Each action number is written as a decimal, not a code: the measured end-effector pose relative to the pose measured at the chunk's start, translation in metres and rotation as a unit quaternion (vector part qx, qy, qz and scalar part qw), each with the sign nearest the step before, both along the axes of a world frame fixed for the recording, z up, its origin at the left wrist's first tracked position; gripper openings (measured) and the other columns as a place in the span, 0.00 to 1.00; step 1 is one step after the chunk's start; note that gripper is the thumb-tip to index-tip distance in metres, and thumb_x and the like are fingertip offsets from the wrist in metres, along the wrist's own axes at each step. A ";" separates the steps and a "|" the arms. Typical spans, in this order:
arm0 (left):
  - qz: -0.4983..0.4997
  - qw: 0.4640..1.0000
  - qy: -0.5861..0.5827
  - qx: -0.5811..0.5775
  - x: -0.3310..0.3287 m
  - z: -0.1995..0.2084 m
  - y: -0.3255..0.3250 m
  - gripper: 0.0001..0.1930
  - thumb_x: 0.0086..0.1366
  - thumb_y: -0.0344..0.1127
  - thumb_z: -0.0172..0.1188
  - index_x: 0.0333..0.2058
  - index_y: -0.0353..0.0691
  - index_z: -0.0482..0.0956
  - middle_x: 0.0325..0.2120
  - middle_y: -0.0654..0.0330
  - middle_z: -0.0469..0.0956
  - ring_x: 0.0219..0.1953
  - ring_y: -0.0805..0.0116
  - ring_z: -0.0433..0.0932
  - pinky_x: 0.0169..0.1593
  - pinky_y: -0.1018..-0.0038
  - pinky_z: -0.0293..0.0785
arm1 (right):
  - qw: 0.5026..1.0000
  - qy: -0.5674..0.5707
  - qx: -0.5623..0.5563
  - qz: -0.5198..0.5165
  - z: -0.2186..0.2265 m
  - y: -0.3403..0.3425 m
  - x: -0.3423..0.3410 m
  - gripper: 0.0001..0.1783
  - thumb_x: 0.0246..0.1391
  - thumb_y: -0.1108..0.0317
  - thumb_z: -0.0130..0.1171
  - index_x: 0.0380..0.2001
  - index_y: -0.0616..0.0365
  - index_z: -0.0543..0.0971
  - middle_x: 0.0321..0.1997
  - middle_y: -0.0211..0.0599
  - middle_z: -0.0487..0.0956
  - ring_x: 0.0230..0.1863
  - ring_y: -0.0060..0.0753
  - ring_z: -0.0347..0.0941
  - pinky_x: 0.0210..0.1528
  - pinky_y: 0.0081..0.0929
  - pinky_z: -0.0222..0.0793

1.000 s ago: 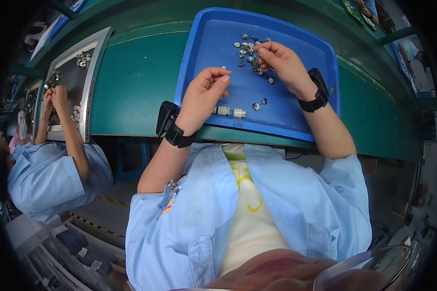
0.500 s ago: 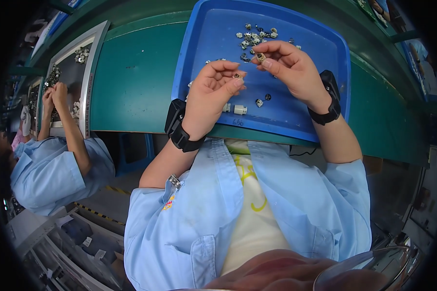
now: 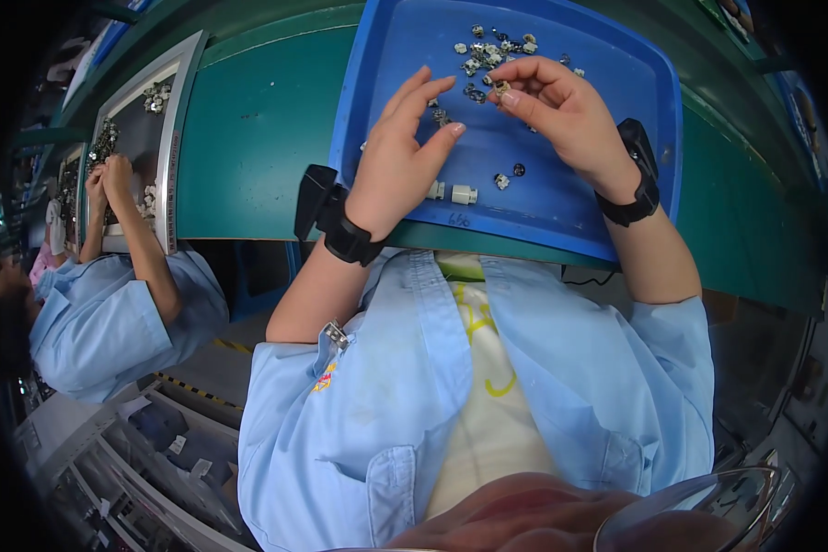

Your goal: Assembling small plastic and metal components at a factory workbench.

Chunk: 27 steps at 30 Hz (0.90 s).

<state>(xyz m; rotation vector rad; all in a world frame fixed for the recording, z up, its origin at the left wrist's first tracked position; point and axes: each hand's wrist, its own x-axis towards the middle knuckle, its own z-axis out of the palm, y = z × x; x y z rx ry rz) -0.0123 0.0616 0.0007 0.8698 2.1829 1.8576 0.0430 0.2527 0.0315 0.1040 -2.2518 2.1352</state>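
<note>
A blue plastic tray (image 3: 534, 230) lies before me, with small white and dark metal parts (image 3: 488, 57) heaped toward its far side. My right hand (image 3: 566, 110) is closed over the tray, pinching a small pale, brass-toned part (image 3: 501, 89) between thumb and fingertips. To its left, my left hand (image 3: 403, 152) is open, thumb and fingers apart. A few small parts (image 3: 441, 118) show in the gap between its thumb and fingers, seemingly on the tray floor. Near the tray's front wall lie white cylindrical pieces (image 3: 464, 194), and a loose small part (image 3: 501, 181) sits beside a dark ring (image 3: 520, 169).
The tray rests on a green table (image 3: 258, 138). At the left, a co-worker in a light blue shirt (image 3: 110, 322) handles small parts over a metal-framed tray (image 3: 170, 147). A dark cable (image 3: 589, 279) hangs below the table's front edge.
My left hand has opened, and the small part it pinched is no longer at its fingertips. My right hand still pinches its part and sits slightly farther right. The view has shifted slightly.
</note>
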 end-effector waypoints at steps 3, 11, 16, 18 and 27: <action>-0.018 0.989 0.114 -0.087 -0.011 0.012 -0.010 0.12 0.52 0.29 0.59 0.37 0.38 0.74 0.39 0.58 0.75 0.39 0.60 0.74 0.39 0.71 0.70 | 1.000 -0.008 -0.003 -0.008 -0.001 0.002 -0.001 0.13 0.54 0.71 0.52 0.44 0.60 0.71 0.41 0.31 0.74 0.44 0.20 0.70 0.47 0.16 0.64; -0.146 0.861 0.340 -0.348 -0.004 0.012 -0.034 0.10 0.48 0.32 0.62 0.31 0.38 0.76 0.31 0.59 0.75 0.33 0.55 0.73 0.37 0.66 0.68 | 1.000 -0.016 0.020 -0.016 -0.005 0.001 -0.004 0.13 0.55 0.70 0.52 0.44 0.60 0.72 0.40 0.29 0.73 0.43 0.19 0.70 0.47 0.16 0.64; -0.188 0.876 0.280 -0.344 -0.010 0.011 -0.030 0.11 0.48 0.30 0.62 0.33 0.39 0.75 0.29 0.58 0.75 0.33 0.58 0.73 0.37 0.67 0.68 | 0.999 -0.005 0.038 -0.017 -0.004 -0.002 -0.004 0.14 0.55 0.70 0.52 0.44 0.61 0.71 0.40 0.29 0.73 0.43 0.19 0.70 0.47 0.16 0.64; -0.183 0.913 0.194 -0.309 -0.012 0.010 -0.030 0.13 0.49 0.28 0.61 0.36 0.39 0.74 0.30 0.59 0.75 0.33 0.62 0.74 0.37 0.70 0.68 | 0.999 -0.004 0.039 -0.025 -0.004 -0.003 -0.003 0.14 0.55 0.70 0.52 0.45 0.61 0.71 0.40 0.29 0.73 0.43 0.19 0.70 0.47 0.16 0.64; -0.026 0.980 -0.162 0.112 0.010 0.006 -0.018 0.14 0.57 0.26 0.56 0.43 0.34 0.68 0.36 0.61 0.75 0.38 0.77 0.72 0.42 0.81 0.68 | 0.999 -0.003 0.027 0.025 -0.002 -0.001 0.000 0.15 0.56 0.69 0.50 0.47 0.60 0.70 0.43 0.32 0.73 0.44 0.20 0.70 0.48 0.18 0.65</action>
